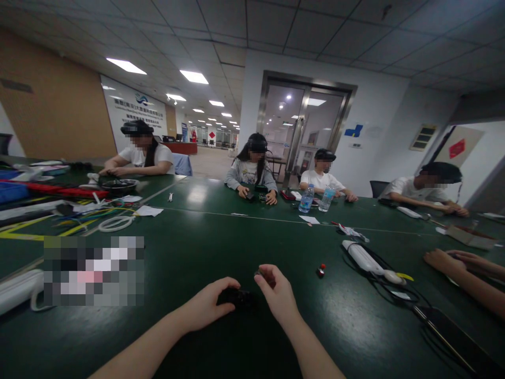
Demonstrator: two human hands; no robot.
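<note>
My left hand (209, 305) is closed around a dark, black object (241, 298) low over the green table (177, 263). The object's kind is hard to make out against the dark surface. To its right, my right hand (278, 295) is raised slightly, its thumb and fingertips pinched together on a small item (258, 273) too tiny to name. The two hands are apart, with the black object's right end between them. A small red and dark piece (321, 271) lies on the table to the right of my right hand.
A white power strip (363, 258) with black cables lies at right, near a dark phone-like slab (453, 337). Another person's hands (450, 263) work at the right edge. Water bottles (306, 199) stand across the table. Coiled white cable (115, 223) and tools lie at left. Several people sit opposite.
</note>
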